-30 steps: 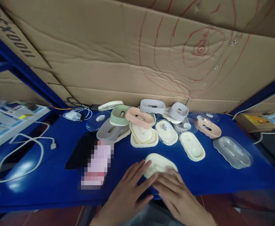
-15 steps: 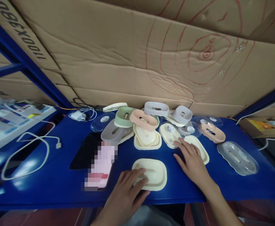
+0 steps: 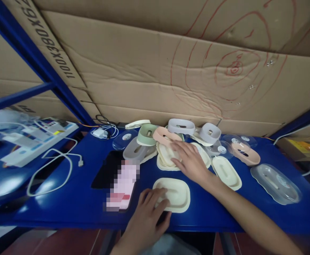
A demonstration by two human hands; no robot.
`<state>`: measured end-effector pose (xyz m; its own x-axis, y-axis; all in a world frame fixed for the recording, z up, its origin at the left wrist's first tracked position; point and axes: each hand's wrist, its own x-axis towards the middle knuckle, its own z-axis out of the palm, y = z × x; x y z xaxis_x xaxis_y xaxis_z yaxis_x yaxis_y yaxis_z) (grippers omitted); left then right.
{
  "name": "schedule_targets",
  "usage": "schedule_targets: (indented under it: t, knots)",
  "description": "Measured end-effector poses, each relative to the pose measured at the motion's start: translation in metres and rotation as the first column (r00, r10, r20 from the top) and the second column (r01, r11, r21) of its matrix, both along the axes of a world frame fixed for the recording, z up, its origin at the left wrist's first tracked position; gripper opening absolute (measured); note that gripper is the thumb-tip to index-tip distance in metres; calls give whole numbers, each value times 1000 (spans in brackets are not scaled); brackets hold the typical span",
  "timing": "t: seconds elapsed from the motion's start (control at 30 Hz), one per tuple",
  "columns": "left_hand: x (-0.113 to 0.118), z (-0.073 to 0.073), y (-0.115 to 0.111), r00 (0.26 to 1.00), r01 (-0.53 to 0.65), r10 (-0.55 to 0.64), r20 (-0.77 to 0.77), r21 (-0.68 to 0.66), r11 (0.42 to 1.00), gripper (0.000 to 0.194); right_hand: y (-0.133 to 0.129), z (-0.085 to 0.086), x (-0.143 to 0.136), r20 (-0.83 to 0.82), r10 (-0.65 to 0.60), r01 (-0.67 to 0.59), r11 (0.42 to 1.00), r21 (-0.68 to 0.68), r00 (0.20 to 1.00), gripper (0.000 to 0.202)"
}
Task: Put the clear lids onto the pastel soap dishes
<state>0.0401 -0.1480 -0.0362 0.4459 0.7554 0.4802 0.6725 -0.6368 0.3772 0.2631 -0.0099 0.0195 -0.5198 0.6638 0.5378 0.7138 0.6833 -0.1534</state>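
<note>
My left hand (image 3: 151, 209) rests with spread fingers on the left part of a cream oval tray (image 3: 180, 194) near the front edge. Over the central pile, my right hand (image 3: 188, 159) reaches with its fingers apart, fingertips at a stack of cream trays (image 3: 163, 159) and just below a peach oval ring (image 3: 164, 135). Whether its fingertips touch the stack is unclear. Behind lie a green ring (image 3: 146, 136) and two pale grey ones (image 3: 181, 126). Another cream tray (image 3: 226, 171) lies right of my right forearm.
A phone (image 3: 125, 184) lies left of my left hand, partly over a black flat object (image 3: 104, 171). White cables and a power strip (image 3: 38, 145) are at the left. A clear lid (image 3: 275, 184) and a peach ring (image 3: 246, 154) lie at the right. Cardboard (image 3: 133, 71) stands behind.
My right hand has moved left, from the cream trays on the right to the central stack. My left hand stays on the front tray. The view has shifted slightly.
</note>
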Motion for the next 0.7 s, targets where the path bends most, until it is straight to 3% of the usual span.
schedule_targets:
  t: [0.1, 0.17, 0.23, 0.33, 0.5, 0.6, 0.7]
  knots:
    - [-2, 1, 0, 1000, 23, -23, 0, -12, 1000, 21, 25, 2, -7, -137, -2, -1, 1000, -20, 991, 27]
    - [-4, 1, -1, 999, 51, -51, -5, -17, 999, 23, 21, 6, -2, -180, 5, -5, 1000, -3, 984, 26]
    - [-5, 1, -2, 996, 86, -86, -30, -11, 996, 25, -1, 9, 8, -184, 43, -38, 999, 32, 982, 31]
    - [-6, -2, -5, 996, 73, -69, -58, 70, 995, 32, -56, 8, 30, -134, 100, -96, 995, 33, 986, 48]
    - [-5, -8, -6, 998, -60, 54, 33, 223, 973, 32, -138, -17, 56, -37, 125, -127, 989, -77, 991, 57]
    - [-4, -6, -4, 999, -20, 27, -35, 180, 983, 35, -157, -32, 56, 15, 141, -138, 982, -129, 990, 56]
    - [-5, -3, 0, 995, 53, -42, -93, 122, 991, 34, -157, -38, 51, 27, 102, -96, 983, -158, 994, 42]
